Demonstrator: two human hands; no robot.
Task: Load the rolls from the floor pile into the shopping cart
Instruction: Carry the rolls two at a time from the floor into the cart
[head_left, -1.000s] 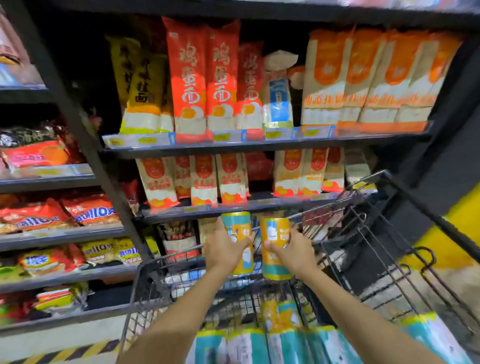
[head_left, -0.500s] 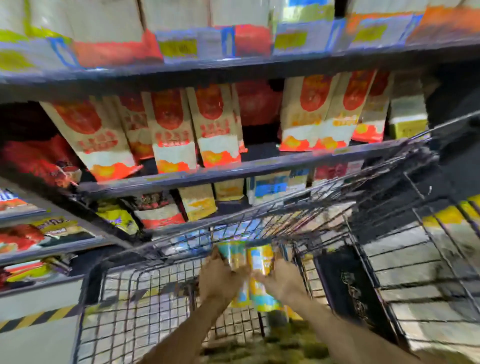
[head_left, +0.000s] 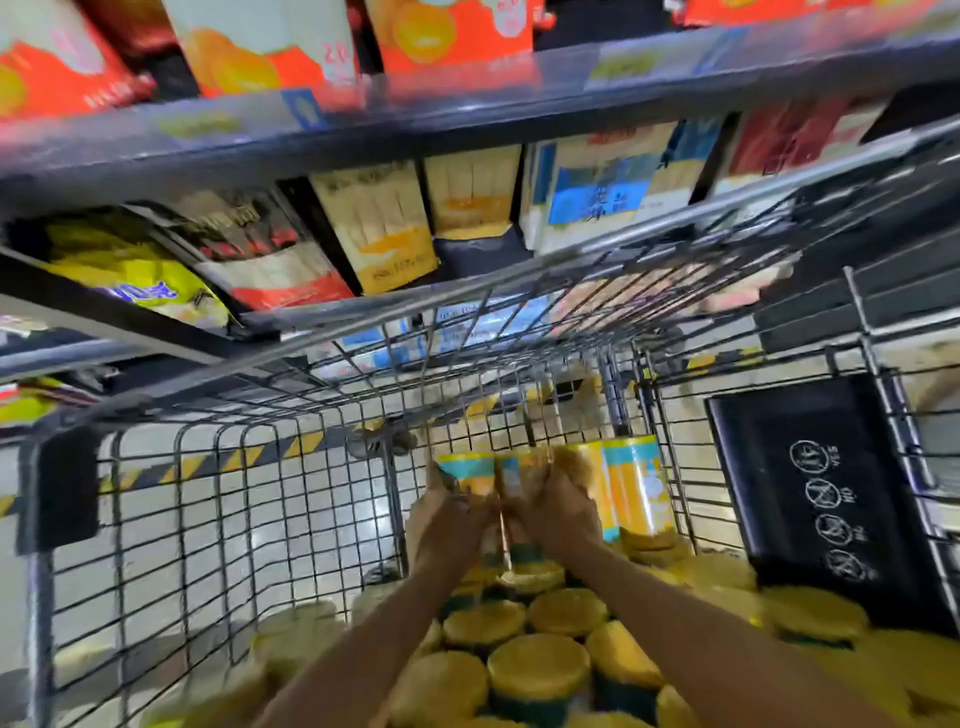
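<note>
My left hand (head_left: 441, 525) and right hand (head_left: 558, 512) each grip one roll (head_left: 470, 470) upright, low inside the shopping cart (head_left: 208, 519), above rolls standing on end (head_left: 537, 670).

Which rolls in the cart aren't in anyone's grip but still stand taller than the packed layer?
The upright roll by the right hand, against the cart's far wall; the packed rolls show only yellow tops.

Both forearms are bare up to the frame edge, and the left hand (head_left: 447, 525) and right hand (head_left: 558, 512) carry no gloves, rings or watch.
</note>
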